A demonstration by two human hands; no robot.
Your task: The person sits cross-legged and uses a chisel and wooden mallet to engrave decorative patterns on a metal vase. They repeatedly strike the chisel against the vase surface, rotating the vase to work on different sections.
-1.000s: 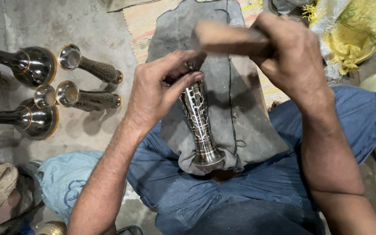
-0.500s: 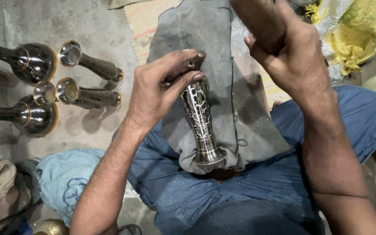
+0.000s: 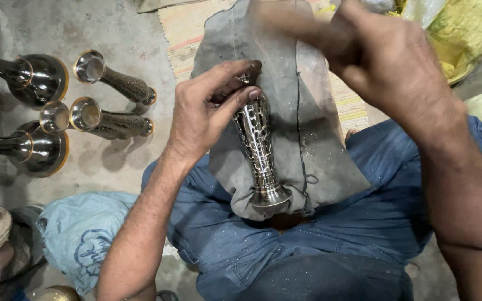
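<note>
While my left hand (image 3: 207, 114) clamps around the upper end of the patterned metal vase (image 3: 258, 150), the vase lies on the grey cloth (image 3: 308, 150) draped over my lap, its long axis running from the top of the view down toward my body, tilted a little to the right. Its flared foot (image 3: 270, 195) points at me and sits close to the cloth's near hem, almost at the fold where the fabric drops onto my blue trousers (image 3: 364, 223); its mouth end points away from me and is hidden under my fingers (image 3: 241, 97). My right hand (image 3: 386, 67) is raised above the cloth's far right part, blurred, closed around a blurred stick-like tool (image 3: 285, 25) that I cannot make out clearly, and it hangs apart from the vase. To the right of the vase the cloth gives bare room out to its edge; to the left my forearm fills the space. Past the cloth's left edge is the concrete floor (image 3: 129, 33), where finished vases (image 3: 112, 83) lie on their sides well apart from my lap, with open floor between. A light blue bag (image 3: 85, 234) rests by my left knee, and a yellow sack (image 3: 464, 33) lies at the far right.
</note>
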